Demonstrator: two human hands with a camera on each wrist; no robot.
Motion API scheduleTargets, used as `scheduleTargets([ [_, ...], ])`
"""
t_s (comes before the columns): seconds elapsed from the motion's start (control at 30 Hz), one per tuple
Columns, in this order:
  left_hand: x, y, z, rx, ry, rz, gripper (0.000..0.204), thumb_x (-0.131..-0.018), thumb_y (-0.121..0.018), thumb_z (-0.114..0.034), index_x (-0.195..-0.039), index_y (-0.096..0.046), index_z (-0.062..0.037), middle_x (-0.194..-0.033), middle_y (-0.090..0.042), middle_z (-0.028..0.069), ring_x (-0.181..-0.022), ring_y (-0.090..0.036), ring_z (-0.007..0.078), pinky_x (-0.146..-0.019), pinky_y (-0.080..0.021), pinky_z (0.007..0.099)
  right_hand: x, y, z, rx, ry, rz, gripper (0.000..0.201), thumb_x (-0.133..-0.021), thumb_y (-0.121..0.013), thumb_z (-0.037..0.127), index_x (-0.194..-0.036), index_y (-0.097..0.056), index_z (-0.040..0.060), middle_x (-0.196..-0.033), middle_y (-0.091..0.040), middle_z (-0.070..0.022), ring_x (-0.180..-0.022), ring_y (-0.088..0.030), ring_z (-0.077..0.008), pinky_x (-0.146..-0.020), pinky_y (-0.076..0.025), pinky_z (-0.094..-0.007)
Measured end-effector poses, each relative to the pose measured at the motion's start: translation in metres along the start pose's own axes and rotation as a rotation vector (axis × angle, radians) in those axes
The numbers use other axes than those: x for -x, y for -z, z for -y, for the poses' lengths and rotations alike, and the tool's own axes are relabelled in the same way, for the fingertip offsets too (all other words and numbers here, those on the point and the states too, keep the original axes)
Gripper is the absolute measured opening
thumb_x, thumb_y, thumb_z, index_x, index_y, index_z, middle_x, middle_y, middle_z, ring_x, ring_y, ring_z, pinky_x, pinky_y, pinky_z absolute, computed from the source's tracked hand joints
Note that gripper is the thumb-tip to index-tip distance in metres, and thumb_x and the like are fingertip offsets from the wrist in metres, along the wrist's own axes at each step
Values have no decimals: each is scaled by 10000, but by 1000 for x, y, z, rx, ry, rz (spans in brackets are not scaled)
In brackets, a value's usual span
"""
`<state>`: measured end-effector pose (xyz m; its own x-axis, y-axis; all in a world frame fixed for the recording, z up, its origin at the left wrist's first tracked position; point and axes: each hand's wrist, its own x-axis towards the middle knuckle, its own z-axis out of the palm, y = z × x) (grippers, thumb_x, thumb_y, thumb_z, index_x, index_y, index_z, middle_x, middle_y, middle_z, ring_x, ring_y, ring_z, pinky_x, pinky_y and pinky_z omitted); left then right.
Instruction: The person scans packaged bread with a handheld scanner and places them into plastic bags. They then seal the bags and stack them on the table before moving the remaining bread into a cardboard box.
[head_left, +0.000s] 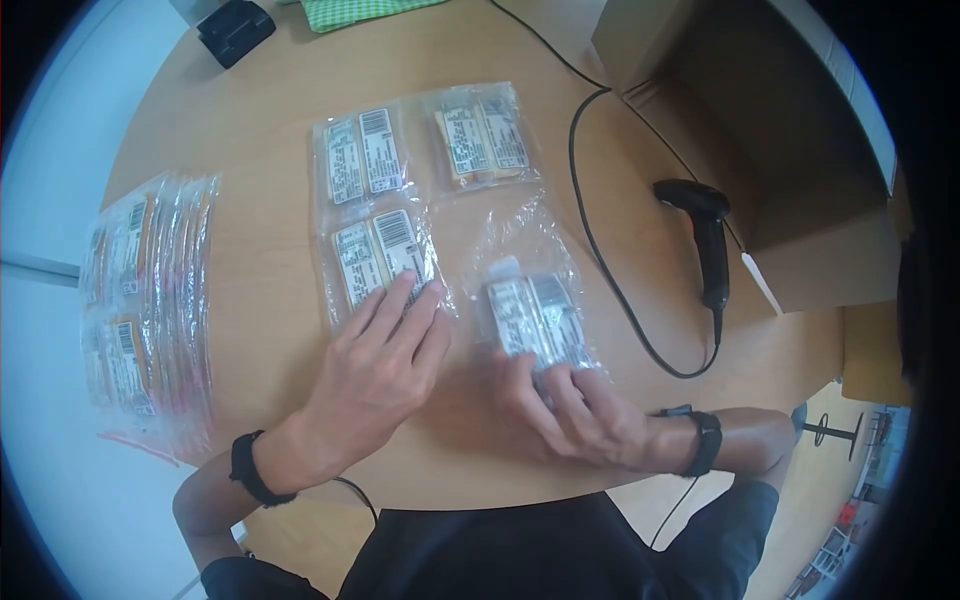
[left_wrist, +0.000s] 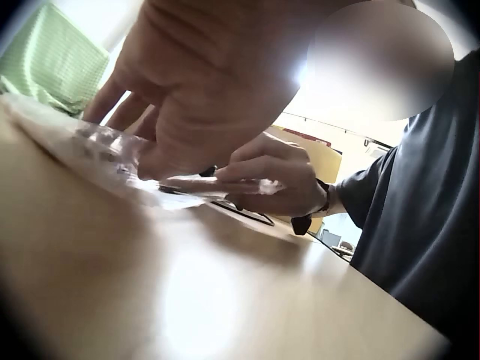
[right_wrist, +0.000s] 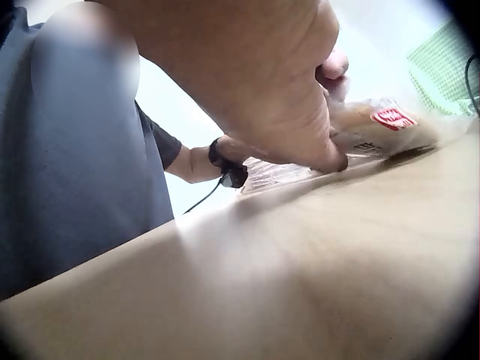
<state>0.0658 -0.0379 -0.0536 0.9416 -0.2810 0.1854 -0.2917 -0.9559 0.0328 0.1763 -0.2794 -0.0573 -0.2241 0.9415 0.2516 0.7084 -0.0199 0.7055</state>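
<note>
Clear plastic packets with white barcode labels lie in two rows on the table. My left hand (head_left: 380,375) rests its outstretched fingers on the near-left packet (head_left: 362,265), covering its lower end. With thumb and curled fingers, my right hand (head_left: 575,415) pinches the near edge of the near-right packet (head_left: 535,315), which lies tilted and looks slightly raised from the table in the right wrist view. A red mark (right_wrist: 394,118) shows on its film there. Behind these are a far-left packet (head_left: 380,150) and a far-right packet (head_left: 482,138).
Several similar packets stand in a stack (head_left: 150,310) at the left table edge. On the right are a black barcode scanner (head_left: 708,240) with its looping cable (head_left: 575,165) and an open cardboard box (head_left: 825,255). A black object (head_left: 236,32) and green checked cloth (head_left: 360,10) sit at the back.
</note>
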Motion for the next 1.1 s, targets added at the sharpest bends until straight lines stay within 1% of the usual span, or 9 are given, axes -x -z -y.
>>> scheduleTargets([
  [0.17,6,3,0,31,0,-30,210,-890,-661,-14,-1079,-674,76,-1373,-641,237,-1313,-617,422,-1081,-535,486,-5,1,1,-304,136,-185,142,-864,-618,155,-961,-691,82,-926,-582,-26,-744,-594,-117,-599,-427,-251],
  [0.43,15,-2,1,59,-6,-40,262,-918,-739,-122,-1127,-684,26,-1438,-610,227,-1376,-564,430,-1136,-471,556,-11,-16,-1,-182,-22,56,152,-808,-660,89,-941,-708,33,-873,-571,-27,-749,-598,-118,-615,-428,-265],
  [0.53,25,17,-4,227,56,-3,355,-905,-770,-277,-1136,-698,-17,-1531,-546,203,-1472,-465,428,-1173,-391,657,9,-2,-26,-513,-51,-60,205,-833,-677,127,-1006,-729,29,-1031,-665,-84,-873,-666,-171,-653,-473,-276],
  [0.63,49,11,6,178,38,151,552,-890,-804,-428,-1267,-686,-43,-1615,-475,166,-1540,-377,419,-1185,-330,716,31,-16,-47,-575,-97,67,299,-825,-716,157,-1097,-761,42,-1110,-699,-94,-986,-699,-214,-717,-544,-299],
  [0.7,55,2,5,146,45,132,569,-882,-809,-424,-1292,-682,-50,-1605,-491,153,-1534,-389,416,-1183,-335,712,46,-29,-44,-645,-124,92,450,-822,-772,118,-1264,-733,48,-1264,-698,-124,-1058,-714,-242,-709,-585,-312],
  [0.77,55,3,4,112,48,116,588,-874,-814,-421,-1316,-678,-57,-1595,-506,140,-1528,-402,412,-1182,-340,709,42,-30,-44,-747,-190,111,359,-831,-799,69,-1183,-734,38,-1276,-691,-138,-1037,-712,-236,-667,-592,-330],
  [1.03,62,0,15,360,267,-160,271,-951,-789,-207,-1097,-660,-19,-1529,-550,203,-1436,-527,385,-1162,-455,491,30,-19,-32,-1662,-1228,5,154,-1033,-723,173,-999,-680,29,-1304,-650,-196,-1009,-697,-195,-833,-575,-302],
  [1.07,64,-4,17,354,267,-160,271,-951,-789,-207,-1097,-660,-19,-1529,-550,203,-1436,-527,385,-1162,-455,491,29,-18,-34,-1664,-1225,-1,154,-1033,-723,173,-999,-680,29,-1304,-650,-196,-1009,-697,-195,-833,-575,-302],
  [1.1,67,-7,16,532,481,-237,238,-964,-772,-154,-1091,-642,0,-1509,-563,204,-1405,-555,356,-1116,-497,469,29,-16,-38,-1786,-1311,92,167,-1044,-710,177,-988,-667,25,-1282,-651,-181,-1006,-694,-180,-836,-577,-301],
])
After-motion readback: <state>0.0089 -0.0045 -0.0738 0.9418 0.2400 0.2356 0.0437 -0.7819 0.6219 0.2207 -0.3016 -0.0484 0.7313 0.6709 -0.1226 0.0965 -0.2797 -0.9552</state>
